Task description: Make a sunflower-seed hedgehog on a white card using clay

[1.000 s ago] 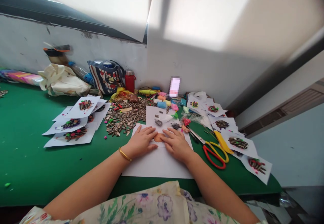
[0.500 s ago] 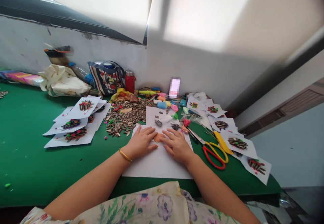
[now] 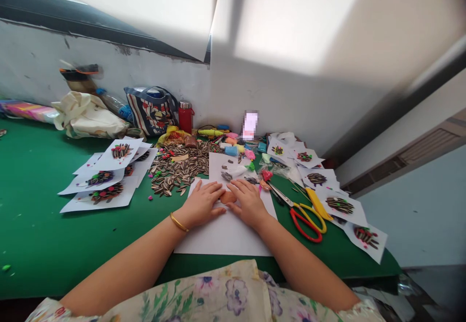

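Observation:
Flattened orange-brown modelling clay [image 3: 228, 197] lies on a white sheet of paper [image 3: 225, 237] before me. At its left edge rests my left hand [image 3: 204, 203], palm down with fingers stretched out. My right hand [image 3: 249, 203] lies flat from the other side, its fingertips at the clay's right edge and partly hiding it. Neither hand is closed around anything. Just beyond the fingers are dark grey lumps [image 3: 251, 180], whose kind I cannot make out. A heap of striped sunflower seeds [image 3: 182, 166] spreads behind my left hand.
Scissors [image 3: 304, 215] with red and yellow handles lie right of the paper. Finished seed pictures are stacked at left [image 3: 100, 195] and right [image 3: 340, 205]. Coloured clay packets [image 3: 231, 151], a red flask [image 3: 185, 117] and a striped bag [image 3: 151, 110] stand along the wall.
My right hand has shifted slightly left, closer to my left hand, uncovering a different part of the clay. My left hand stays nearly where it was. The view has turned a little.

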